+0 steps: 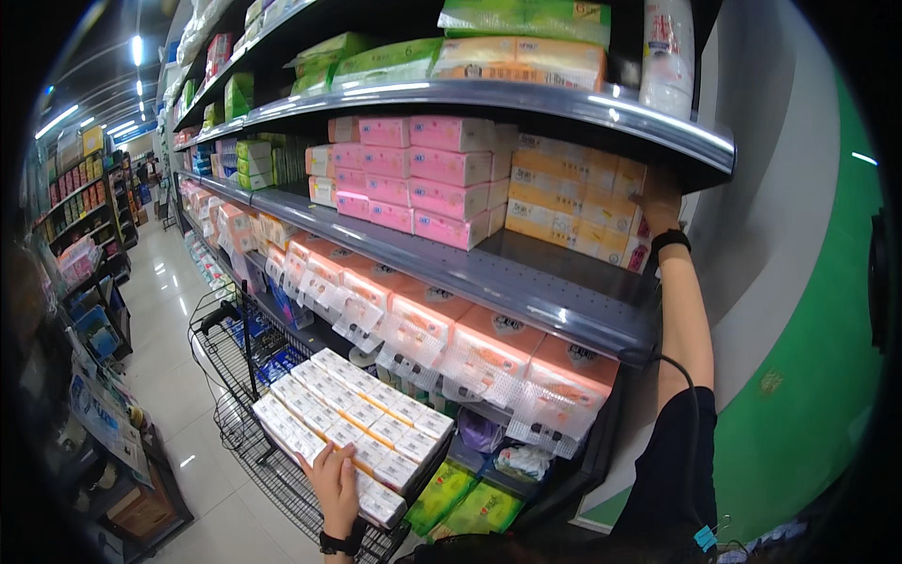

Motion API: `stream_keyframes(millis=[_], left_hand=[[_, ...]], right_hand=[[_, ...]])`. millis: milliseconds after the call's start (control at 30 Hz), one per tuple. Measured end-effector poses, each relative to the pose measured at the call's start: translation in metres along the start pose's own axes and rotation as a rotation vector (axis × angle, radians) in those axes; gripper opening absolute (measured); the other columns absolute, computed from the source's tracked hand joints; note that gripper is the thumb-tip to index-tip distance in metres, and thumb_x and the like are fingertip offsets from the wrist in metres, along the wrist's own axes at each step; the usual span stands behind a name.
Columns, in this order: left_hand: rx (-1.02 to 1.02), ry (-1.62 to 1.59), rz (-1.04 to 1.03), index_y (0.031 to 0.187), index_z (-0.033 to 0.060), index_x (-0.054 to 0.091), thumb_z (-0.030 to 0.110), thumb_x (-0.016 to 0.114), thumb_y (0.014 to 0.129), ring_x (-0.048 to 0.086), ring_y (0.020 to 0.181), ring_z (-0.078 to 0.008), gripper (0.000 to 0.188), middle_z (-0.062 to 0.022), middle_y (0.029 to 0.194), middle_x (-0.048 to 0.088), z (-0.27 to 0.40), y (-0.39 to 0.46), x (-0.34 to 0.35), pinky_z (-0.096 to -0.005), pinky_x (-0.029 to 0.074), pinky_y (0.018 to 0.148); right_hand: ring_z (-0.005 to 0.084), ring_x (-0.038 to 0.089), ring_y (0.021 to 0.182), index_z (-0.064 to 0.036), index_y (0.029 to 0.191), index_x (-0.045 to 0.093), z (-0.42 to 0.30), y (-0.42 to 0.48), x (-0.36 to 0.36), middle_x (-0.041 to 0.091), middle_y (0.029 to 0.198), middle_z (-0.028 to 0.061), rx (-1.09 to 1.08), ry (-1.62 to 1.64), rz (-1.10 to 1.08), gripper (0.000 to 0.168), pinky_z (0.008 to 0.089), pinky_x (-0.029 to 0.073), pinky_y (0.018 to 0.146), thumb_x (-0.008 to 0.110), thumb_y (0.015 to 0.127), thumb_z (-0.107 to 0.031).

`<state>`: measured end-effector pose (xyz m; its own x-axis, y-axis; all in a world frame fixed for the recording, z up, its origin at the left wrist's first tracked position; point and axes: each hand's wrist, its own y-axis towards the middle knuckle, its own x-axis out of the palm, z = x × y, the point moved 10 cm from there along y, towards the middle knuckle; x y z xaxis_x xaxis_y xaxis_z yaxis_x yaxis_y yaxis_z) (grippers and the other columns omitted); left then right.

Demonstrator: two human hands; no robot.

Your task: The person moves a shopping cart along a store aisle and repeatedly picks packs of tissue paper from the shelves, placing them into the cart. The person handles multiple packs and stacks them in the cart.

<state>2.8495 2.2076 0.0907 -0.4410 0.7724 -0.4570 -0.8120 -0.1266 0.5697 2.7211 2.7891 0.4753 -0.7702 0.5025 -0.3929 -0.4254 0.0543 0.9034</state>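
Observation:
My left hand (332,479) rests on the near end of a block of white tissue packs (366,423). Its fingers are spread over their printed faces. The block, with orange strips between some rows, lies on a black wire shopping cart (246,437). At the right end of the middle shelf, my right hand (659,201) reaches in against the end of a stack of orange-wrapped tissue packs (571,197). Its fingertips touch the stack's upper right side, but part of the hand is in shadow, and whether it grips a pack is unclear.
Pink tissue packs (451,180) are stacked left of the orange ones. A metal shelf edge (493,99) passes above my right hand. Peach tissue packs (486,338) with clear plastic handles fill the shelf below. A grey and green wall (789,303) bounds the right; a tiled aisle (158,303) runs left.

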Motion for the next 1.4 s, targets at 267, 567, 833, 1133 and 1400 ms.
stream_keyframes(millis=[267,567,833,1133,1400], left_hand=[[-0.013,0.001,0.0,0.101,0.0059,0.065,0.015,0.046,0.093,0.048,0.116,-0.0279,0.023,-0.0057,0.1,0.066,-0.006,0.002,0.005,-0.0518,0.002,0.114],[0.005,-0.019,0.022,0.1,0.0056,0.064,0.015,0.044,0.095,0.048,0.117,-0.0265,0.023,-0.0053,0.1,0.065,-0.001,0.001,0.004,-0.0518,0.003,0.114],[0.045,-0.002,0.027,0.1,0.0062,0.064,0.016,0.044,0.095,0.048,0.116,-0.0267,0.023,-0.0048,0.102,0.065,-0.003,0.001,0.007,-0.0534,0.003,0.114],[0.032,-0.01,0.009,0.098,0.005,0.063,0.017,0.043,0.095,0.048,0.117,-0.027,0.024,-0.0054,0.102,0.065,-0.003,0.004,0.008,-0.0527,0.003,0.114],[0.03,-0.004,0.015,0.097,0.0064,0.063,0.018,0.043,0.095,0.049,0.117,-0.0254,0.024,-0.0057,0.104,0.064,-0.006,0.001,0.007,-0.0503,0.001,0.115]], right_hand=[[0.0283,0.047,0.113,-0.007,0.119,0.052,-0.018,-0.006,-0.003,0.051,0.119,0.0114,0.012,-0.203,-0.101,0.067,0.0398,0.04,0.095,0.079,0.065,-0.036],[0.031,0.046,0.119,-0.006,0.125,0.047,-0.008,-0.004,0.003,0.052,0.122,0.0138,-0.051,-0.121,-0.141,0.072,0.0418,0.038,0.098,0.079,0.066,-0.032],[0.0281,0.051,0.114,-0.007,0.127,0.047,-0.028,-0.021,-0.061,0.057,0.116,0.0137,-0.153,-0.166,0.117,0.081,0.0451,0.039,0.097,0.08,0.06,-0.038],[0.0369,0.047,0.115,-0.008,0.132,0.041,-0.067,-0.035,-0.163,0.054,0.121,0.0169,0.031,0.088,0.056,0.082,0.0511,0.043,0.09,0.074,0.064,-0.038],[0.0376,0.045,0.109,0.003,0.12,0.04,-0.038,-0.163,-0.239,0.047,0.115,0.0228,0.219,0.488,0.142,0.07,0.0421,0.039,0.093,0.075,0.067,-0.027]])
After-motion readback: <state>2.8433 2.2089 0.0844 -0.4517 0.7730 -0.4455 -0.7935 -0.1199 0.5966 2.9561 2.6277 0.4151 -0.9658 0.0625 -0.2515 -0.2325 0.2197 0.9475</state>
